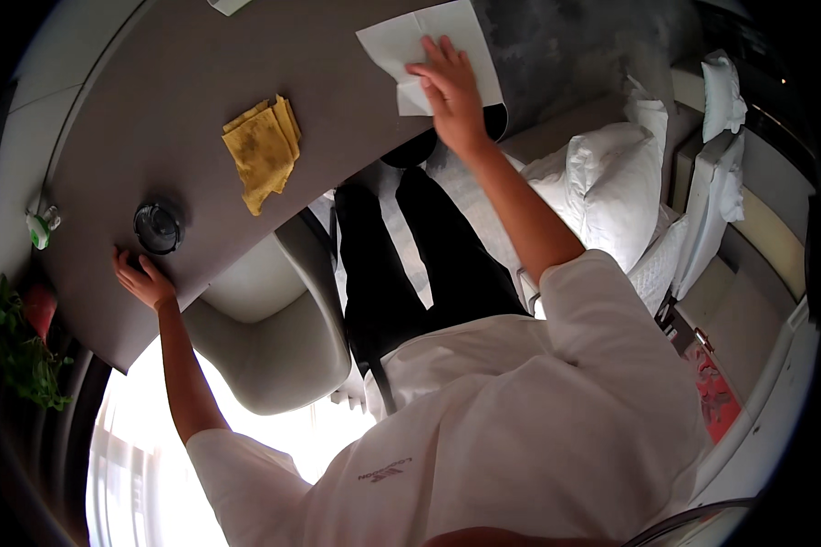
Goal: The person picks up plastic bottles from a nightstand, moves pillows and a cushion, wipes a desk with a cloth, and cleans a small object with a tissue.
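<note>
My left hand [142, 279] rests on the brown desk [171, 89] near its front edge, fingers apart and holding nothing. Just beyond its fingertips stands a dark glass ashtray [157, 227]. My right hand [451, 89] lies spread on top of a creased white sheet [465, 27], which looks like paper or thin cloth, at the desk's right end. No fingers are seen closed around the sheet. Between the two hands lies a folded yellow cloth [263, 150] with darker patches.
A light grey chair [274, 342] stands against the desk's front. White pillows [616, 184] are heaped on the right. A leafy plant [20, 355] with a red flower and a small green-and-white object [39, 230] are at the far left. Part of a white object [229, 5] shows at the top.
</note>
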Demonstrator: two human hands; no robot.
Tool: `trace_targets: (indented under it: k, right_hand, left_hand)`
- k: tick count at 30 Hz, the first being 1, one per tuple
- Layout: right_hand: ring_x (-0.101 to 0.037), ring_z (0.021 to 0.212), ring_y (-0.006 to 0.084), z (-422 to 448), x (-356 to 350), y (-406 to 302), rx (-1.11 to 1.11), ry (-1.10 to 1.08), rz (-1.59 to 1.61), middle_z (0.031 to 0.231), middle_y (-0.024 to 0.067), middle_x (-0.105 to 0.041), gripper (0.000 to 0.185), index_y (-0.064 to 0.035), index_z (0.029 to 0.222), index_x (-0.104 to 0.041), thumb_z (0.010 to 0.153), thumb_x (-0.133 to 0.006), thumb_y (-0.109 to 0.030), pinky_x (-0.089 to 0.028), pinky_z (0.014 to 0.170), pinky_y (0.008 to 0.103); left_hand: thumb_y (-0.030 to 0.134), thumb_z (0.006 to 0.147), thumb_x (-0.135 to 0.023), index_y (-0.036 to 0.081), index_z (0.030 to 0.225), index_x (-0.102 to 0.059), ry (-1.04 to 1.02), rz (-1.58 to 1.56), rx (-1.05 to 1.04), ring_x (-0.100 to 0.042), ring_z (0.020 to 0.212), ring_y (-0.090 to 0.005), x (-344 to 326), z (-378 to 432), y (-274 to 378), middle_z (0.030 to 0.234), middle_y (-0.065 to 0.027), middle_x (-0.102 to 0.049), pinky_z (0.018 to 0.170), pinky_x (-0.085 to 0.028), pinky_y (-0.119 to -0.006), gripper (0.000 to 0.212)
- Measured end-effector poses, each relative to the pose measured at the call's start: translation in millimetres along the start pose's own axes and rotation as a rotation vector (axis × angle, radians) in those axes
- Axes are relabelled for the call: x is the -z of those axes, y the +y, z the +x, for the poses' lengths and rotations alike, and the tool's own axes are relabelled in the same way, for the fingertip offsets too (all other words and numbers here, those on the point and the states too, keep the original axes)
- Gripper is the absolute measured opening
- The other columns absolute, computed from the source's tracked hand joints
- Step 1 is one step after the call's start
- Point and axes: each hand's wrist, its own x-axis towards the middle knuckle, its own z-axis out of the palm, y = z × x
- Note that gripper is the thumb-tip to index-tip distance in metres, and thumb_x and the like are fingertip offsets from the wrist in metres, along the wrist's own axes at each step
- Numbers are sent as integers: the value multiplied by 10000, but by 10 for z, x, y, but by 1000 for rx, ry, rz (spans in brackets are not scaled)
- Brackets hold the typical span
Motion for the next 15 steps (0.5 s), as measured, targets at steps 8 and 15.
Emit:
trace_targets:
  k: [8,15]
  right_hand:
    - [-310,1240,245,-119,-402,-757,88,-149,2,1291,51,-410,342,-113,1146,-485,808,-529,-150,-250,1005,418]
    - [-311,1235,265,-21,-206,-759,207,-182,-51,1317,64,-370,478,-80,1191,-453,752,-605,-193,-279,987,415]
  left_hand:
    - [306,864,-417,27,1059,-462,10,-18,-10,-392,1123,-324,8,35,32,1222,-137,-429,932,-303,-430,343]
    - [313,862,-420,29,1059,-463,13,-30,23,-392,1119,-323,-4,-28,-26,1222,-136,-429,933,-300,-429,348]
